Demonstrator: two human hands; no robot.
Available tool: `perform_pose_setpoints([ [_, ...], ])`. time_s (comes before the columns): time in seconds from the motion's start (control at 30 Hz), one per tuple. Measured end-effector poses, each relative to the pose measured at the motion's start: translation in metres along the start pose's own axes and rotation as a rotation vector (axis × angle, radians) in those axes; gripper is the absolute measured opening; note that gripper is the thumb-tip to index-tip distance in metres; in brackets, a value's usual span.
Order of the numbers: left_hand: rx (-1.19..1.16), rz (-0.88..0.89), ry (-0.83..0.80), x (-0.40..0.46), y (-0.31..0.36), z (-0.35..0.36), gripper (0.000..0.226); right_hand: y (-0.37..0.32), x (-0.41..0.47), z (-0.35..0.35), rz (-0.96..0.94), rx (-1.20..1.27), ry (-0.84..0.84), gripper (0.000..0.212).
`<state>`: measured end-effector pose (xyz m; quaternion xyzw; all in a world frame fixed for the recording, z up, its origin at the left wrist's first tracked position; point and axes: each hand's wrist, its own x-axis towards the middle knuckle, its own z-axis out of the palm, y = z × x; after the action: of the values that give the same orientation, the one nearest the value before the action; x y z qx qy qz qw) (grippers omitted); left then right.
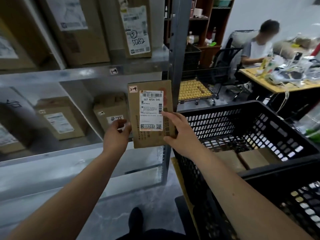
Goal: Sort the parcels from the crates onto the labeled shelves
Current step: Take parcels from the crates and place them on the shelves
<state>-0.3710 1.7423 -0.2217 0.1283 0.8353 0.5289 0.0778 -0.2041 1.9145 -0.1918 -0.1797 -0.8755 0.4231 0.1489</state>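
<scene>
Both hands gripped one parcel [150,113]: left hand [117,134] at left edge, right hand [176,130] at right. We held it upright, long axis vertical, before shelf [83,73]; crate [259,174] right.

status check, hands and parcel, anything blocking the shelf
Both hands, left and right, grip one upright parcel, label facing camera. Held before the middle shelf, beside the black crate. Boxes already crowd that shelf.
</scene>
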Motion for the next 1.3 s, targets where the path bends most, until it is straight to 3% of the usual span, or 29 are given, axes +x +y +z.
perform_pose_setpoints([
  [0.3, 0.267, 0.038, -0.059, 0.028, -0.052, 0.004, 0.037, 0.022, 0.022, 0.050, 0.019, -0.210, 0.011, 0.086],
  [0.6, 0.370, 0.088, -0.110, 0.062, -0.082, 0.018, 0.038, 0.063, 0.039, 0.111, 0.077, -0.113, 0.198, 0.083],
  [0.9, 0.346, 0.148, -0.128, 0.097, -0.101, 0.035, 0.033, 0.090, 0.072, 0.136, 0.007, -0.153, 0.297, 0.075],
  [1.3, 0.256, 0.085, -0.108, 0.114, -0.123, 0.068, 0.029, 0.132, 0.105, 0.157, -0.028, -0.194, 0.338, 0.070],
])
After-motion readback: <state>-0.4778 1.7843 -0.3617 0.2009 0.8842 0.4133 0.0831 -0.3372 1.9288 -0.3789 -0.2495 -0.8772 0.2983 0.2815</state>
